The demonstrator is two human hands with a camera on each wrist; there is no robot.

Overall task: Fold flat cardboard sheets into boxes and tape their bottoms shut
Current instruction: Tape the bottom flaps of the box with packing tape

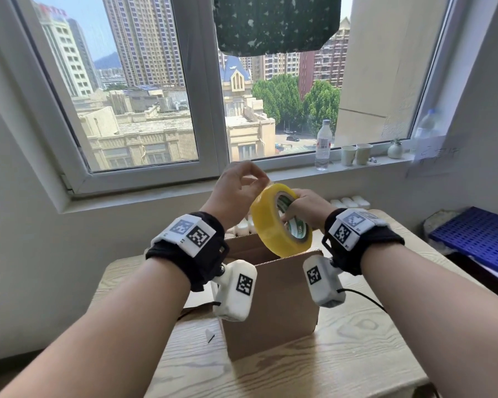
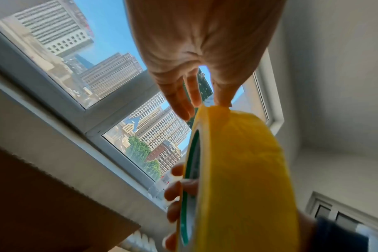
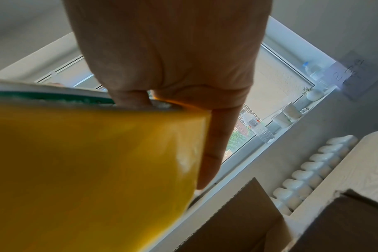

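A yellow tape roll (image 1: pixel 276 222) with a green-printed core is held up above a brown cardboard box (image 1: pixel 273 305) that stands on the wooden table (image 1: pixel 357 349). My right hand (image 1: pixel 305 209) grips the roll, with fingers hooked through its core. My left hand (image 1: pixel 242 185) pinches the tape at the top edge of the roll. In the left wrist view the fingertips (image 2: pixel 221 100) meet on the roll (image 2: pixel 237 179). In the right wrist view the roll (image 3: pixel 86 170) fills the left side, with box flaps (image 3: pixel 237 220) below.
A water bottle (image 1: pixel 323 145), two paper cups (image 1: pixel 356 153) and a small vase (image 1: pixel 395 149) stand on the windowsill. A blue perforated tray (image 1: pixel 477 237) lies at the right. A white radiator (image 3: pixel 309 172) runs behind the table.
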